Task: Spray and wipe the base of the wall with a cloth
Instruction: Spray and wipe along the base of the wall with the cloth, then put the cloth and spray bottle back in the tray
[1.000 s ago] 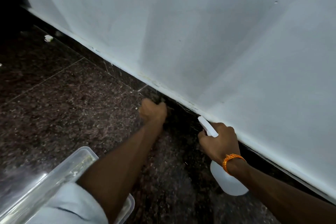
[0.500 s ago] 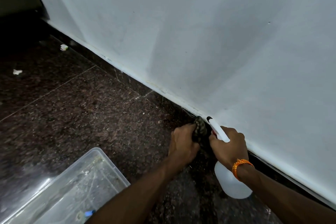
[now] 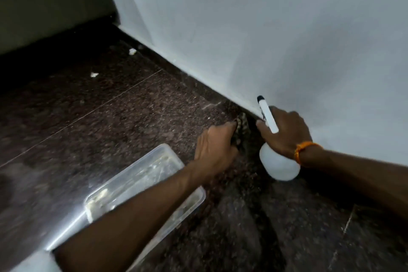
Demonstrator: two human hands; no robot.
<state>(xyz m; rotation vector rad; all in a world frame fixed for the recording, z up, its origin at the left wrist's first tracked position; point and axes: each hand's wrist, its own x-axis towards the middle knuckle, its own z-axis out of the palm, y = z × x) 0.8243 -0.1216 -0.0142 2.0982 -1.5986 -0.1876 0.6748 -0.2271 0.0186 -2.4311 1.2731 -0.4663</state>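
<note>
A: What fills most of the frame?

B: The pale wall (image 3: 265,28), running from 11 o'clock down to 3 o'clock. Below it spreads the dark speckled stone floor (image 3: 110,117), with a thin grout line crossing toward 9 o'clock.

A: And the base of the wall?

B: A dark skirting strip (image 3: 198,88) sits under the white edge, along the same diagonal. Just right of centre it is in shadow, so I cannot tell how it looks there.

A: Anything lying on the floor?

B: A clear plastic container (image 3: 154,174) at about 7 o'clock, open side up, partly covered by the left forearm. Two small white scraps (image 3: 132,51) lie toward 10 o'clock, well apart from the hands.

A: What about the hands?

B: The left hand (image 3: 215,150) is near centre, its fingers closed around a dark patterned cloth (image 3: 241,127), which is pressed against the foot of the wall. The right hand (image 3: 284,132), at roughly 3 o'clock from it, is wrapped round the neck of a white spray bottle (image 3: 278,165); the bottle's body hangs below the hand and its nozzle (image 3: 261,100) points up toward 11 o'clock, near the wall.

A: Are the two hands touching?

B: No, just beside each other, with the cloth between them.

A: Smallest detail?

B: An orange wristband (image 3: 303,150) on the right wrist.
</note>
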